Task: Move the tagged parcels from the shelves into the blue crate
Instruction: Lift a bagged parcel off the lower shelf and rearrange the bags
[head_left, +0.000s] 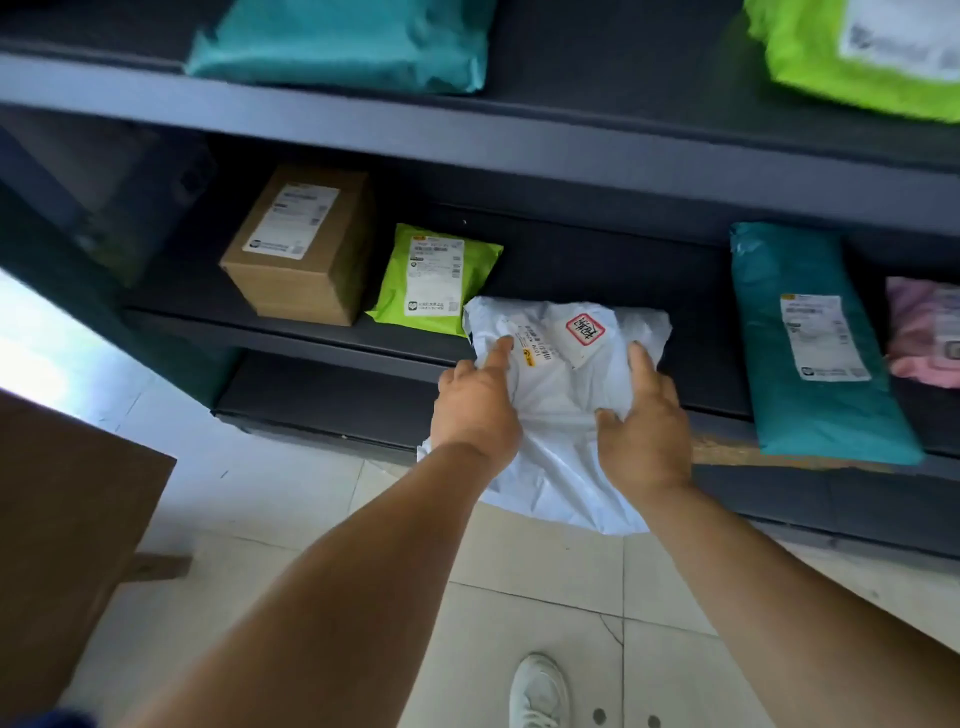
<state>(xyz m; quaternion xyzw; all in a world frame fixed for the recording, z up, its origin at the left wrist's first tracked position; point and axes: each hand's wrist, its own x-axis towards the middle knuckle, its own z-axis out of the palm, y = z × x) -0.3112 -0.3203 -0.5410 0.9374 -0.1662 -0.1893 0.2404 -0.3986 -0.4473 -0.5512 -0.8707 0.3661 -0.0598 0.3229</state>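
A white plastic mailer parcel (563, 374) with a red-and-white tag hangs half off the front edge of the middle shelf (291, 332). My left hand (475, 402) grips its left side, thumb on top near the yellow label. My right hand (644, 426) grips its right side, thumb along the edge. On the same shelf lie a brown cardboard box (301, 244), a lime-green mailer (434, 278), a teal mailer (815, 348) and a pink mailer (922, 332). The blue crate is not in view.
The upper shelf (571, 124) carries a teal mailer (343, 44) and a lime-green mailer (862, 52). A brown wooden surface (67, 519) stands at the lower left. The floor is pale tile, with my white shoe (537, 691) below.
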